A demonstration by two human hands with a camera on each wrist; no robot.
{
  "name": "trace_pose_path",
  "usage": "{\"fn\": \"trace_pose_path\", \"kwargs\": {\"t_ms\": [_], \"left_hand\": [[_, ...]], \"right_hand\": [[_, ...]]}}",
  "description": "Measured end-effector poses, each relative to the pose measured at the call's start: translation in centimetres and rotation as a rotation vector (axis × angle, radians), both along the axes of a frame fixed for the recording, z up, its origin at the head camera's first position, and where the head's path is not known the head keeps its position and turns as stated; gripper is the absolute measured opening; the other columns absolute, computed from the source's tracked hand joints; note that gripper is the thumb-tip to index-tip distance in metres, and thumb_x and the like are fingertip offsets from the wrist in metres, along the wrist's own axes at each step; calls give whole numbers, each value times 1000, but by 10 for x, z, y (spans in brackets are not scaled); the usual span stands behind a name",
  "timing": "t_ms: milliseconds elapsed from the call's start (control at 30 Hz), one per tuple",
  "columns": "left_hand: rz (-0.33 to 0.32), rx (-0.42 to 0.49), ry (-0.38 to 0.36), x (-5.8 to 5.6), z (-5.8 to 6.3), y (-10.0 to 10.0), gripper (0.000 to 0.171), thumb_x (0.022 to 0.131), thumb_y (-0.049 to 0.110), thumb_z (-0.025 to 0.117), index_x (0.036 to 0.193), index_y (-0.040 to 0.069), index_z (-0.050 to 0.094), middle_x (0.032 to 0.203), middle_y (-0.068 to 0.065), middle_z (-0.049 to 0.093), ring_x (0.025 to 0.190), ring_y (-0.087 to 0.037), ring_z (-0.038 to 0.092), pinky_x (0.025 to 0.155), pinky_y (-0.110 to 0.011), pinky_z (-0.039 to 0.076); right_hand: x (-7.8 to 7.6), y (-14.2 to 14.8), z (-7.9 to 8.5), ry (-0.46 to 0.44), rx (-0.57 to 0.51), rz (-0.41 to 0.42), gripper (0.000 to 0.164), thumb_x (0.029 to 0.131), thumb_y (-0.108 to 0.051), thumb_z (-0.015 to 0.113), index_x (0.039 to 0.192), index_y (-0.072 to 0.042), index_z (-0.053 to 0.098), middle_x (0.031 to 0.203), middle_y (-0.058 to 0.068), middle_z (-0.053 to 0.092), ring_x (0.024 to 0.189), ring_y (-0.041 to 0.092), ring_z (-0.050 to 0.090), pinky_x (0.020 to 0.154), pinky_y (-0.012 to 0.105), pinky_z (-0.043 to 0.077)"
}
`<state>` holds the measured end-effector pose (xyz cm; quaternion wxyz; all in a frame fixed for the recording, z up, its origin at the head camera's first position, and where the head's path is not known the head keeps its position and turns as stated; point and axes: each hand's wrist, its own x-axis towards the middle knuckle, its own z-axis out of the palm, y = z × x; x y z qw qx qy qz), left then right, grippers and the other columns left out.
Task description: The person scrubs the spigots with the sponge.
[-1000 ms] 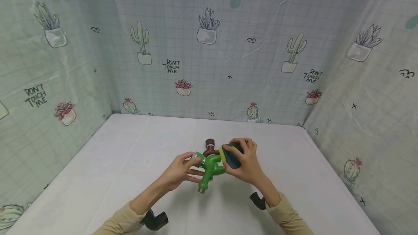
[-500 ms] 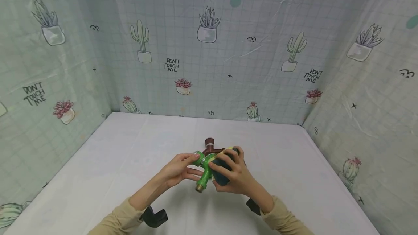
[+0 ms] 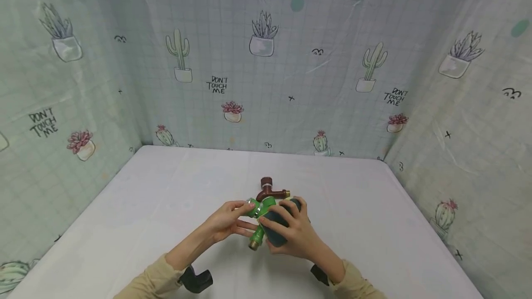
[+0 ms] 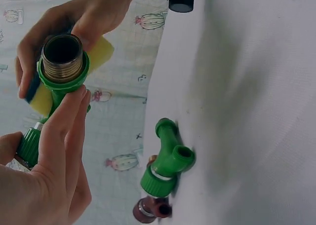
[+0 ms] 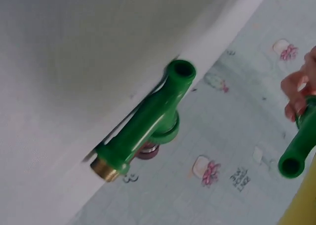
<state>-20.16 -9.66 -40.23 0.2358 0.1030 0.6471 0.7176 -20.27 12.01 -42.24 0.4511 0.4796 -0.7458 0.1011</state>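
My left hand [image 3: 228, 220] pinches a green faucet [image 3: 256, 236] by its ribbed knob and holds it up over the table. Its threaded brass end [image 4: 64, 69] faces the left wrist camera, with straight fingers lying along the body. In my right hand [image 3: 297, 232] is a sponge [image 3: 274, 236], yellow foam with a dark scouring side, gripped around the held faucet's body. The foam [image 4: 101, 55] shows behind the brass end in the left wrist view. The sponge and right fingers hide part of the faucet.
A second green faucet [image 4: 168, 156] lies on the white table [image 3: 199, 170], beyond the hands. Beside it lies a brown faucet [image 3: 266, 193] with a brass outlet. Cactus-printed sheets [image 3: 291, 77] stand at the back and both sides. A black bent piece [image 3: 197, 281] juts out by the left wrist.
My right hand has moved the sponge left and down across the held faucet, uncovering the brown faucet's brass outlet. The left hand stays nearly where it was on the knob.
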Motion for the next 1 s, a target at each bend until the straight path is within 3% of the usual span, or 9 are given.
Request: {"fn": "trace_pose_path", "kwargs": {"t_ms": [167,300,400,533,633,700,900,1000], "left_hand": [[6,33,-29,0,-5,0,60,90,33,50,129,-11,35,120,-22,45,93,-36,62,75,-39,54],[40,53,-39,-2,-6,2,63,91,35,49,130,-10,32,124,-26,42,94,-35,62,76,-38,54],[70,54,-46,-5,-3,1,61,91,36,48,130,-8,33,126,-27,42,96,-34,62,77,-37,54],[101,101,-77,-8,1,-3,59,92,38,45,131,-4,32,126,-25,41,98,-31,62,78,-35,53],[90,170,-121,-9,3,-1,58,93,37,44,133,-1,28,122,-20,43,101,-29,60,80,-33,53],[68,207,-150,-8,4,1,57,93,36,43,134,0,26,118,-17,44,103,-29,59,81,-33,53],[53,225,-157,-1,4,6,58,94,30,43,136,-4,22,122,-23,42,105,-33,57,82,-34,52],[67,218,-126,2,6,8,59,94,29,44,136,-6,22,127,-29,36,106,-36,56,82,-36,52]], "right_hand": [[-11,8,-5,25,-25,-193,63,51,-38,79,110,-23,61,107,9,53,97,29,41,80,56,29],[-19,16,-5,66,-48,-261,57,58,-37,73,111,-22,61,106,12,53,94,31,40,77,58,29],[-25,24,-1,53,-123,-228,46,69,-39,62,111,-19,60,105,14,52,94,32,39,77,59,27],[-24,27,6,2,-223,-62,41,78,-41,52,108,-15,60,104,16,51,97,33,36,80,57,25],[-19,18,11,16,-183,57,43,78,-43,54,110,-15,58,105,16,50,98,32,35,81,55,26],[-16,12,12,58,-136,86,45,76,-43,57,111,-16,58,106,16,50,98,31,36,80,55,26],[-18,6,12,155,-132,-61,41,77,-40,55,112,-19,60,106,15,51,95,32,38,77,59,26],[-20,7,11,184,-137,-145,49,67,-39,68,111,-19,61,105,15,51,94,32,38,77,59,25]]}}
